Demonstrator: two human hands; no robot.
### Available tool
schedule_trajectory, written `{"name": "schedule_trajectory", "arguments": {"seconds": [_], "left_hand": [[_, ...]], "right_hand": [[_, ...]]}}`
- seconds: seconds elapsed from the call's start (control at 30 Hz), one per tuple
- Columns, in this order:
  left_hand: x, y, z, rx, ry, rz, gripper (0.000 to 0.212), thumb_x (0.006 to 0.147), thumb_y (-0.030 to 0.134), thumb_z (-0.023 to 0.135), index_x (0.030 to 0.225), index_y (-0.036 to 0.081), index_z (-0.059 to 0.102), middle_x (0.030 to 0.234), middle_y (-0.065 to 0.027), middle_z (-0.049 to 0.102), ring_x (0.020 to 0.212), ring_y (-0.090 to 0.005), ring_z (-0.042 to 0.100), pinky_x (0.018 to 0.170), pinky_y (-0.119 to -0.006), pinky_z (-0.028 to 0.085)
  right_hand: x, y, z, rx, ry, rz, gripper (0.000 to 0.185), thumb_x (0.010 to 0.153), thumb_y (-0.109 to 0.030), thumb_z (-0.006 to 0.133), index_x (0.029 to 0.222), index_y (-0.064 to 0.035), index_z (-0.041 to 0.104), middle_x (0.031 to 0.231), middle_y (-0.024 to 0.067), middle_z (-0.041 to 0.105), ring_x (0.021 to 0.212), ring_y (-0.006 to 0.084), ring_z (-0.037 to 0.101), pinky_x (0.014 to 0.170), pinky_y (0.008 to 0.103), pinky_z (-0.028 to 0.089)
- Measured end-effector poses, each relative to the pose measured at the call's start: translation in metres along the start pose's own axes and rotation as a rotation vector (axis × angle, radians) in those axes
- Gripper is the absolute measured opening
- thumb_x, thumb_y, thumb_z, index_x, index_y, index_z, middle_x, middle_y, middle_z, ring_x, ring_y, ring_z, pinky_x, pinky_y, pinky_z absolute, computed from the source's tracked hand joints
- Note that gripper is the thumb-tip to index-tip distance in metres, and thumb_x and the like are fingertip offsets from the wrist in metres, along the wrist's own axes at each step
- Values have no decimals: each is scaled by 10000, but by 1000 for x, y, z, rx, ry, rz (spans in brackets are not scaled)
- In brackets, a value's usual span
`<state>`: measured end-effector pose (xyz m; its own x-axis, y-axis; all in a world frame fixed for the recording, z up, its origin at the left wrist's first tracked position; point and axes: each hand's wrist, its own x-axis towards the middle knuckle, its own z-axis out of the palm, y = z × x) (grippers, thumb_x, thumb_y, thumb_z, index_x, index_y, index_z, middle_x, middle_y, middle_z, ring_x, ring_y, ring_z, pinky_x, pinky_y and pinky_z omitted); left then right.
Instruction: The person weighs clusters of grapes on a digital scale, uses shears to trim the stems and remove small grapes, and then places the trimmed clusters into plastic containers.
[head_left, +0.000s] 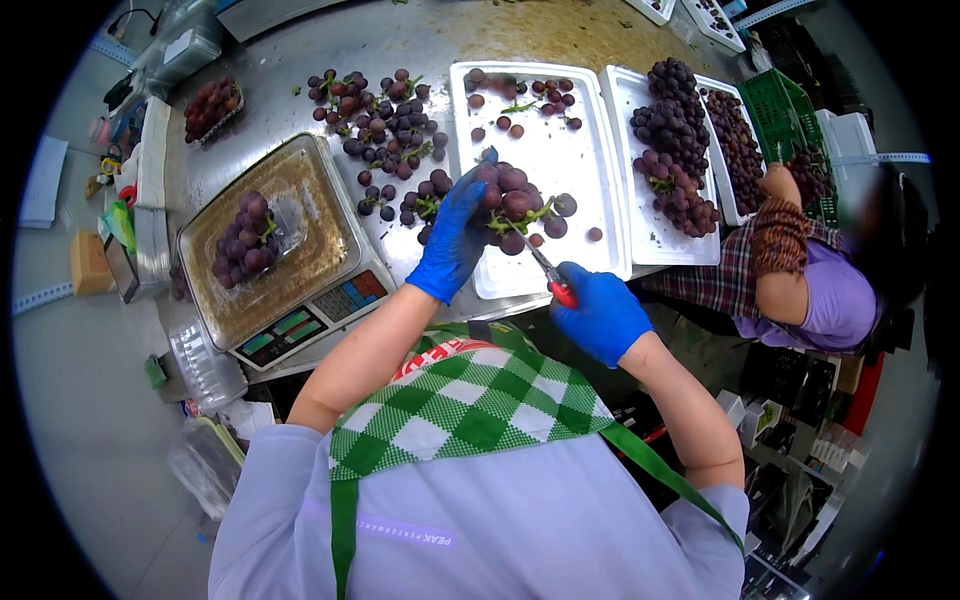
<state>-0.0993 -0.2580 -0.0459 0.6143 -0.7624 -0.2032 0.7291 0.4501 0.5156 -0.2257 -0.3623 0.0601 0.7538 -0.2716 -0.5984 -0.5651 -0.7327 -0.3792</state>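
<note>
Blue gloves cover both hands. My left hand (455, 232) holds a bunch of dark red grapes (516, 201) over the left edge of a white foam tray (555, 259). In my right hand (602, 311) are red-handled snips (551, 275), their blades among the green stems at the bunch's underside. Loose grapes and small sprigs lie in the tray. Left of it, many cut grape clusters (397, 124) spread over the metal table. A clear punnet with a grape bunch (244, 240) rests on the weighing scale (307, 176).
Right of the tray stand another foam tray (660, 251) with big grape bunches, a third tray and a green crate (776, 112). A co-worker's arm (780, 225) reaches there. A filled punnet (213, 109) sits at the back left; stacked clear punnets (206, 364) are beside the scale.
</note>
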Motion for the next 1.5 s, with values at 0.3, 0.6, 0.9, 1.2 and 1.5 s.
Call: {"name": "schedule_trajectory", "arguments": {"seconds": [0.3,0.6,0.9,1.2,1.5], "left_hand": [[5,-6,-7,-35,42,58,364,781,366,531,956,48,501,972,-60,529,779,-124,514,721,-266,453],[0,4,-9,27,-12,15,423,771,335,557,1095,77,473,1009,-41,517,809,-113,514,705,-269,466],[2,3,-25,77,-95,36,552,752,266,592,1214,58,375,1079,-64,501,937,-170,516,779,-294,462],[-22,44,-23,219,-127,76,683,684,164,613,1280,106,285,1150,-74,450,1024,-206,470,799,-340,457],[-71,89,-43,281,92,228,742,635,131,657,1273,60,286,1152,-74,440,1029,-190,471,845,-326,423]], "right_hand": [[6,10,-14,245,340,-66,293,721,-203,533,931,-8,476,677,218,547,659,375,544,586,417,432],[-4,8,-2,185,134,-84,340,715,-193,535,997,-12,474,715,223,554,703,374,544,626,406,432],[7,30,-7,260,288,31,336,703,-220,531,961,-9,490,709,224,554,688,373,545,620,400,432],[52,60,59,178,189,168,333,688,-245,528,927,-18,477,798,209,573,783,360,556,697,410,435],[106,37,109,-193,400,106,452,649,-298,600,987,-36,455,867,193,514,809,347,532,701,427,435]]}}
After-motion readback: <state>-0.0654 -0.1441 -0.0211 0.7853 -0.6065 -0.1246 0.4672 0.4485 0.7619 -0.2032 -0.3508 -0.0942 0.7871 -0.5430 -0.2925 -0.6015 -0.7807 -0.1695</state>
